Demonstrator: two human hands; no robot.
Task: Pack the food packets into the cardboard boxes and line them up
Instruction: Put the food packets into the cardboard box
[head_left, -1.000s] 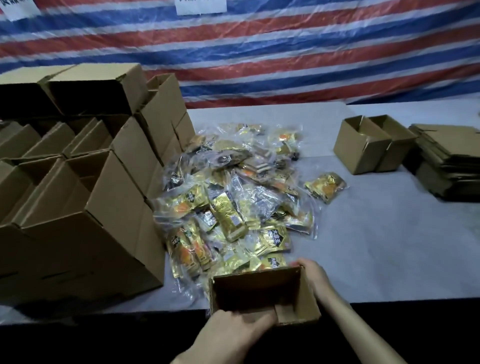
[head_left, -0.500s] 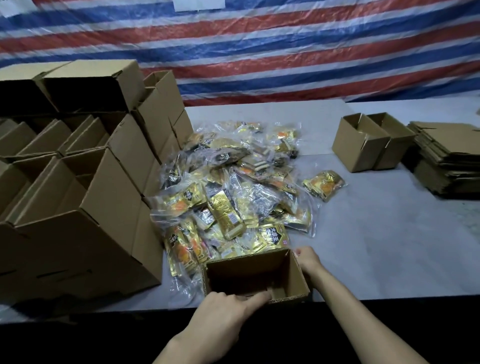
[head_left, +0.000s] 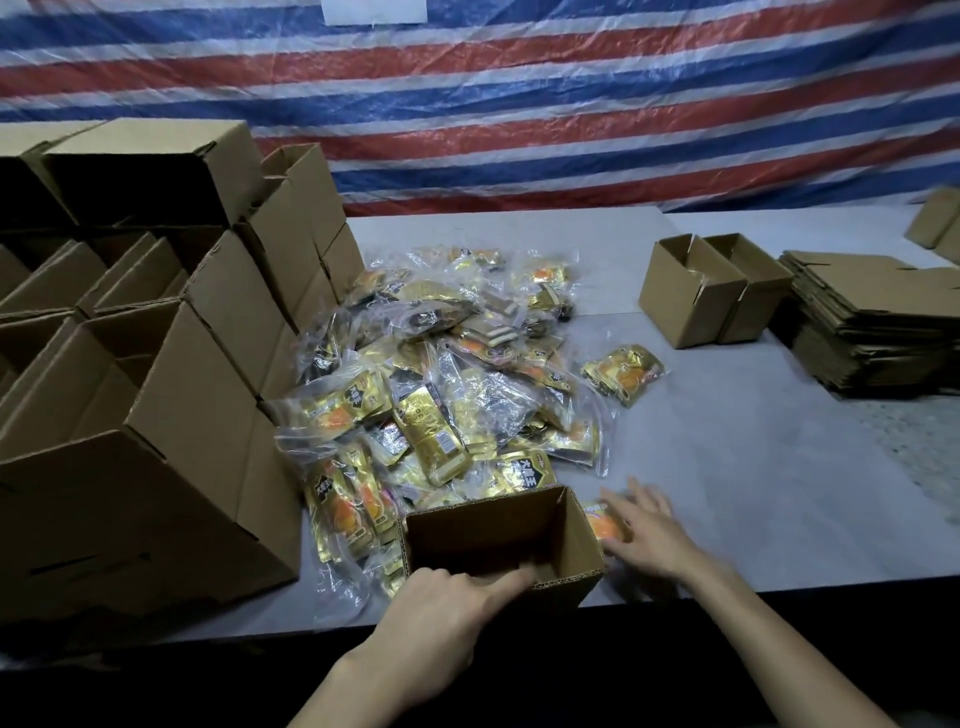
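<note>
At the table's (head_left: 753, 467) near edge, at 6 o'clock, stands a small open cardboard box (head_left: 571, 540), upright and empty as far as its dark inside shows. The left hand (head_left: 441, 618) grips its near wall, fingers hooked over the rim. At the box's 3 o'clock, the right hand (head_left: 644, 535) lies with fingers spread and straight over an orange-gold packet (head_left: 605, 525). The pile of food packets (head_left: 441, 395) touches the box at 12 o'clock. Stacked cardboard boxes (head_left: 182, 415) fill 9 o'clock; two open boxes (head_left: 691, 296) and flattened cartons (head_left: 872, 332) sit at 2 o'clock.
</note>
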